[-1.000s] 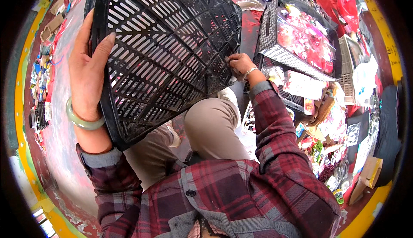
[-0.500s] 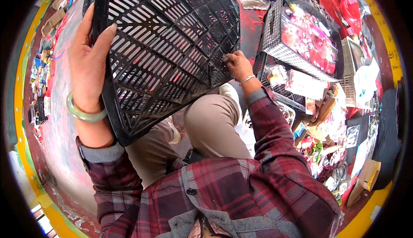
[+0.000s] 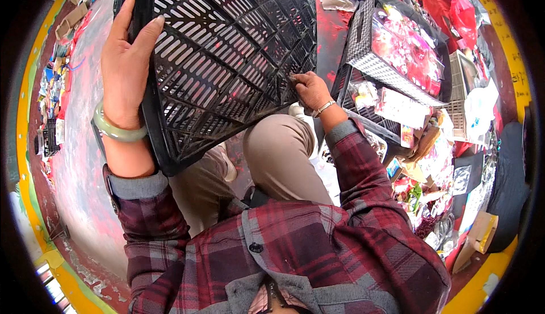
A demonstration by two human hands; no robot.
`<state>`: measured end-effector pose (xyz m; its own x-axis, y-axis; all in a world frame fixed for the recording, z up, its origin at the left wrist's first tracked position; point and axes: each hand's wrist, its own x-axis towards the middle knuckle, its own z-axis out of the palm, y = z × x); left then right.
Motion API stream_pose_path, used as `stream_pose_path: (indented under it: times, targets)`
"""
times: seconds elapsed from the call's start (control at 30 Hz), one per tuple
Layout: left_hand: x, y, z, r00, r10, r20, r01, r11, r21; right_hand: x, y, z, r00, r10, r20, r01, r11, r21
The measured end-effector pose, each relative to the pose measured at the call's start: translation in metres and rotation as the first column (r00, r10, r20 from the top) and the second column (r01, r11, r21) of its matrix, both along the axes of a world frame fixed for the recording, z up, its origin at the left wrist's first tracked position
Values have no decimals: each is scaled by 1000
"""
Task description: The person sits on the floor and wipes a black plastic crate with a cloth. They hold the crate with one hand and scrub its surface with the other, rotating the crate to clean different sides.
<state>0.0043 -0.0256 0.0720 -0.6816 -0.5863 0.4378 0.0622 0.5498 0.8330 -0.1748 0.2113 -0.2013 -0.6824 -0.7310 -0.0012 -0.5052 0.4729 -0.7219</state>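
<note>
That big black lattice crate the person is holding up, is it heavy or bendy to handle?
Probably light for its size: the black plastic crate is mostly open slots and looks empty. It seems stiff, holding its boxy shape though gripped only at two edges by the left hand and right hand. Its bulk likely makes it awkward one-handed.
</note>
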Motion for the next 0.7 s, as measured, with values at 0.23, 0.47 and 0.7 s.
stream_pose_path:
  times: [0.23,0.47,0.7]
  targets:
    - [1,-2,0,999,-31,17,31,999,30,2,13,15,966,-50,252,99,977,-186]
    - [1,-1,1,999,-49,14,49,997,51,32,4,16,963,78,-260,-76,997,18]
    - [7,0,0,999,-36,32,33,997,67,26,3,31,963,267,37,-267,963,16]
